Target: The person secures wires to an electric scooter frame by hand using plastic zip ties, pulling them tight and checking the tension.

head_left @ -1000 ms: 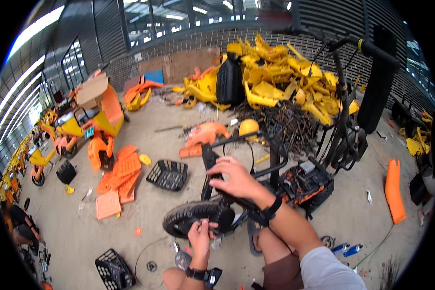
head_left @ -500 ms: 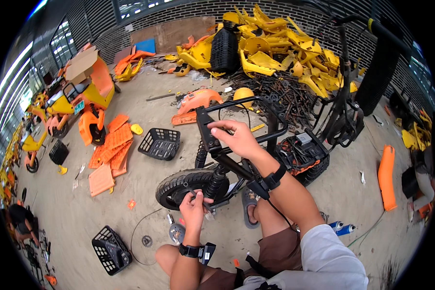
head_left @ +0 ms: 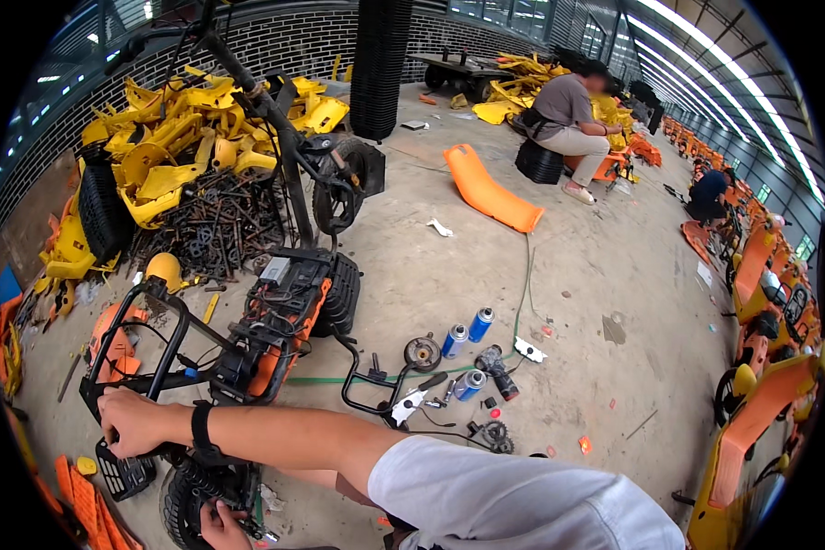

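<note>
Nearest, the left hand [head_left: 222, 529] is at the black rubber-tyred wheel [head_left: 172, 507], beside the black coil-spring shock absorber [head_left: 195, 477]; the fingers are partly hidden, so I cannot tell whether its grip is closed on anything; the right hand [head_left: 139, 422] lies with bent fingers over the lower end of the black tubular metal frame [head_left: 173, 351], its grip against the metal, though whether clenched or merely resting I cannot tell; the frame stands over the wheel on the grey concrete floor [head_left: 596, 302], and should prove heavy, stiff and perhaps greasy, best held by its bare looped tubes, clear of wires, while the wheel may roll; beyond sit three blue metal spray cans [head_left: 468, 385], then a curved orange plastic panel [head_left: 493, 191] and a heap of yellow plastic panels [head_left: 170, 165].
</note>
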Demonstrator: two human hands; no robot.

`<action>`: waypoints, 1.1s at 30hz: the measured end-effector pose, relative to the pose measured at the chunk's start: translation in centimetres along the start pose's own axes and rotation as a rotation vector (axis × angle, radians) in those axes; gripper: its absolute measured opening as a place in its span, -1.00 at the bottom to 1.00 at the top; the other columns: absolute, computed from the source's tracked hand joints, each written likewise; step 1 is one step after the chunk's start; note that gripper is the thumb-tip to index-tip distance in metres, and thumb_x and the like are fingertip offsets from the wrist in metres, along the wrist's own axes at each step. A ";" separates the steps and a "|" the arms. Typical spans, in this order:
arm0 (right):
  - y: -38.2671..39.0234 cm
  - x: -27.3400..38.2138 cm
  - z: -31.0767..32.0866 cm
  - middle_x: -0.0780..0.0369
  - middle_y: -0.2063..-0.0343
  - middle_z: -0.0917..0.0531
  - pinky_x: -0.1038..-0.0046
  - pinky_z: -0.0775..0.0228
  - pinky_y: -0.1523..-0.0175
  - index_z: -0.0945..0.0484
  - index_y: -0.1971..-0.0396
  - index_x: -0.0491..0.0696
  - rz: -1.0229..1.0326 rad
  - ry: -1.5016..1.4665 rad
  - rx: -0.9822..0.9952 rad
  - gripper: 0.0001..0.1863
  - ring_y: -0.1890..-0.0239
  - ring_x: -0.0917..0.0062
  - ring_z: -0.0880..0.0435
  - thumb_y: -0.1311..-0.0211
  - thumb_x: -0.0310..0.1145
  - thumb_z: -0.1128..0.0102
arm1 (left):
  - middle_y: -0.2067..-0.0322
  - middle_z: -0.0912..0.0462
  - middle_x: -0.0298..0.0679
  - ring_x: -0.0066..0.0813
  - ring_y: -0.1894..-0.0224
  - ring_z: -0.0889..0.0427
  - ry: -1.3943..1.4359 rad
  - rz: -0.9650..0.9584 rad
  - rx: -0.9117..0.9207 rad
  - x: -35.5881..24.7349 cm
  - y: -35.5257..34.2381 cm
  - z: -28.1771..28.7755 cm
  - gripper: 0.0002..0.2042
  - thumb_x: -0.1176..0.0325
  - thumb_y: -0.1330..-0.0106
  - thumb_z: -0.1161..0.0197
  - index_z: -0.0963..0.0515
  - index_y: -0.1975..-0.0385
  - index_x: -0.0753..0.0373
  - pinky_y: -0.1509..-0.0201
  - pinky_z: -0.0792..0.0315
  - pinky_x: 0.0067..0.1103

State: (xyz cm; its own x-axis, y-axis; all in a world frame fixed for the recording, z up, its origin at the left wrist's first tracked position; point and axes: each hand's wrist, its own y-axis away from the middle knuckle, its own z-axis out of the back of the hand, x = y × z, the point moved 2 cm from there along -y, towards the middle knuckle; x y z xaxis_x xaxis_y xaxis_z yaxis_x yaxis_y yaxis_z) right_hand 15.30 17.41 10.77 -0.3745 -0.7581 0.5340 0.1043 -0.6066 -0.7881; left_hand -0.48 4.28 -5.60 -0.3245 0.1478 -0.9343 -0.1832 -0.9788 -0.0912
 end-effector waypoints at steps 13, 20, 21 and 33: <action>0.2 2.9 2.9 0.22 0.33 -0.65 0.35 -0.36 -0.05 -0.77 0.45 -0.05 -0.201 0.054 0.252 -0.78 0.12 0.33 -0.54 0.02 -0.21 -0.47 | 0.69 -0.61 -0.18 -0.57 0.64 -0.59 -0.182 0.177 -0.058 -3.9 2.4 0.9 -0.82 0.40 -0.37 -0.21 -0.57 0.21 0.43 0.56 -0.36 -0.61; 0.1 2.6 2.9 0.24 0.36 -0.64 0.29 -0.41 0.03 -0.79 0.49 0.03 -0.157 0.000 0.202 -0.83 0.15 0.28 -0.55 0.08 -0.22 -0.42 | 0.64 -0.67 -0.11 -0.33 0.58 -0.69 -0.301 0.104 -0.043 -2.9 1.7 0.9 -0.81 0.36 -0.36 -0.20 -0.58 0.26 0.39 0.47 -0.46 -0.50; 0.0 2.9 2.7 0.24 0.37 -0.64 0.30 -0.41 0.03 -0.78 0.48 0.02 -0.143 -0.008 0.199 -0.83 0.14 0.28 -0.55 0.06 -0.23 -0.41 | 0.61 -0.68 -0.10 -0.31 0.57 -0.70 -0.244 0.146 -0.031 -3.3 1.6 1.0 -0.81 0.38 -0.35 -0.21 -0.57 0.23 0.40 0.46 -0.46 -0.49; 8.5 6.5 7.4 0.38 0.31 -0.55 0.61 -0.34 0.14 -0.51 0.11 -0.11 -0.469 -0.524 -0.274 -0.82 0.25 0.71 -0.50 -0.31 -0.49 -0.17 | 0.57 -0.64 -0.19 -0.52 0.58 -0.63 0.041 0.157 0.018 -3.0 1.6 1.0 -0.85 0.47 -0.42 -0.16 -0.45 0.15 0.42 0.54 -0.47 -0.60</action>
State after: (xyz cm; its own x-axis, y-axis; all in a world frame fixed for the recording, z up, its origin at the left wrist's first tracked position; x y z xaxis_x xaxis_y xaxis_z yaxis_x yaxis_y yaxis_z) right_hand 20.53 5.55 9.82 0.1716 -0.4909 0.8542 -0.2165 -0.8646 -0.4534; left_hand -0.72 2.39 -2.60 -0.3123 -0.0128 -0.9499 -0.1496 -0.9868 0.0625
